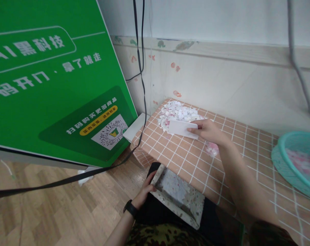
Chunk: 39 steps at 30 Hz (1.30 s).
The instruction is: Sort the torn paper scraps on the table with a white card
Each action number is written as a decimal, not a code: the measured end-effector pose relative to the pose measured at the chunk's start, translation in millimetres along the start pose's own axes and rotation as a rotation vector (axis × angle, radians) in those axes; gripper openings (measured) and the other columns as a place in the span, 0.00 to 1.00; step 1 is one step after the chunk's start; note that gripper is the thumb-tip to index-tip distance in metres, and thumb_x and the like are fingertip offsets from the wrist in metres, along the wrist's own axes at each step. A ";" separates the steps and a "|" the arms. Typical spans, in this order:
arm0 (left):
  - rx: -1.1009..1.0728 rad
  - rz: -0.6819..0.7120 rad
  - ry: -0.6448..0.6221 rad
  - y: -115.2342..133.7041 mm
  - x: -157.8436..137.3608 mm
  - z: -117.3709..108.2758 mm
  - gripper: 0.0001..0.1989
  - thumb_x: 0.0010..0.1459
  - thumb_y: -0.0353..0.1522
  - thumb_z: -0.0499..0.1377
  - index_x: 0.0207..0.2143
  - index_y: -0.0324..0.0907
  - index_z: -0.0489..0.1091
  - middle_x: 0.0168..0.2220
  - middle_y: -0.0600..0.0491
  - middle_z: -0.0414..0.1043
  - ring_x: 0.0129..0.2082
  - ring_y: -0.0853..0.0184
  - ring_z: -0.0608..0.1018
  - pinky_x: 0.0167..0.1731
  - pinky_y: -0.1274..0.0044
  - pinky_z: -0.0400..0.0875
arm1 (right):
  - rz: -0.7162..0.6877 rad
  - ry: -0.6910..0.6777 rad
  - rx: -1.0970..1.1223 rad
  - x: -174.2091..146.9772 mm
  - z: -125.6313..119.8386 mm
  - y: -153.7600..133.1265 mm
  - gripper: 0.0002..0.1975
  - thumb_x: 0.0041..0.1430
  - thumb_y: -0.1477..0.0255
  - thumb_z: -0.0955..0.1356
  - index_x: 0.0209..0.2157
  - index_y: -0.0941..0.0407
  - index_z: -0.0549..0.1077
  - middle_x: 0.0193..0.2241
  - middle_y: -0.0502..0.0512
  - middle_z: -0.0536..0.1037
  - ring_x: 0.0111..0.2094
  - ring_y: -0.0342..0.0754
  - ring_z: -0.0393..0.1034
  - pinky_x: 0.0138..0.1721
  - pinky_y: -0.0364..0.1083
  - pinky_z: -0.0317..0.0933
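Observation:
My right hand (208, 130) grips one end of a flat white rectangular card (180, 128), standing on its long edge on the tabletop. Against its far side lies a heap of white and pale pink flakes (179, 111); whether they are paper or plastic I cannot tell. A small pinkish clump (212, 149) sits below my right wrist. Down at my lap, my left hand (147, 187) clasps the left corner of a shallow speckled tray (174, 209), held below the table's front edge. Bits of pale and pink material cling to its inside.
The table (196, 160) has a brown cover with white grid lines. At its right stands a turquoise mesh basket (280, 155) containing pink and white flakes. A green sign panel (54, 102) rises on the left. A black strap (119, 163) hangs across the table's left corner.

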State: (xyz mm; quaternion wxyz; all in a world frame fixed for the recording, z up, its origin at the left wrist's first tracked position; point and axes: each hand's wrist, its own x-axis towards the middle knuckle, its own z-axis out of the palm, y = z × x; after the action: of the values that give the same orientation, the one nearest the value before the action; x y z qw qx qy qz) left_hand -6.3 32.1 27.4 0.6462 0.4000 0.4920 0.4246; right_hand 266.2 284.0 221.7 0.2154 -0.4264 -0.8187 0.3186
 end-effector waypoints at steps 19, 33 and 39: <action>-0.032 -0.040 0.074 0.8 -1.9 1.7 0.35 0.44 0.28 0.54 0.59 0.46 0.66 0.60 0.53 0.67 0.62 0.49 0.62 0.61 0.59 0.50 | -0.002 -0.004 -0.014 0.0 0.2 3.7 0.15 0.56 0.60 0.67 0.30 0.58 0.77 0.23 0.52 0.74 0.25 0.46 0.66 0.26 0.45 0.56; -0.053 -0.020 0.058 -1.9 -0.7 2.8 0.37 0.43 0.27 0.53 0.59 0.44 0.65 0.59 0.52 0.69 0.61 0.50 0.64 0.61 0.59 0.51 | 0.022 0.008 -0.063 -0.5 -2.0 3.3 0.14 0.55 0.61 0.67 0.27 0.58 0.76 0.22 0.51 0.73 0.24 0.46 0.65 0.25 0.45 0.55; -0.039 -0.040 0.054 4.4 -0.8 3.4 0.36 0.42 0.28 0.53 0.59 0.44 0.66 0.60 0.52 0.68 0.61 0.49 0.63 0.61 0.59 0.51 | 0.010 0.002 -0.050 -0.2 -1.0 1.2 0.14 0.55 0.62 0.67 0.27 0.58 0.76 0.22 0.51 0.73 0.24 0.46 0.65 0.26 0.45 0.55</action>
State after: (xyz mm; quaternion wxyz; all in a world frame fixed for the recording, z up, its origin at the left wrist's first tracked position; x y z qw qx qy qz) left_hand -3.8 32.4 32.4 0.6489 0.3656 0.5088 0.4317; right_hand 267.6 284.7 221.5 0.2038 -0.4359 -0.8241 0.2987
